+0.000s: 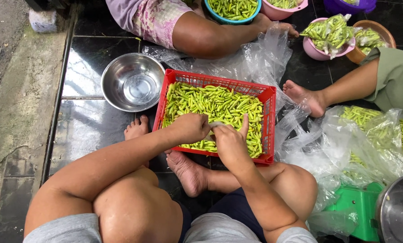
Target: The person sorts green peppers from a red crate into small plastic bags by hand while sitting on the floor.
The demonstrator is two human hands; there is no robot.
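A red plastic crate [268, 94] full of green chili peppers [219, 101] sits on the dark tiled floor in front of my crossed legs. My left hand [190, 127] and my right hand [228, 139] meet over the crate's near side. Both are closed together on one small pale chili [214, 126], which is mostly hidden between the fingers. My right thumb points up. My bare feet rest just under the crate's near edge.
An empty steel bowl [133, 82] lies left of the crate. Clear plastic bags [264, 49] spread behind and to the right, some holding chilies [368, 126]. Two other people sit across, with coloured bowls of chilies [328, 33]. A green stool [357, 211] and a steel pot [399, 211] stand at lower right.
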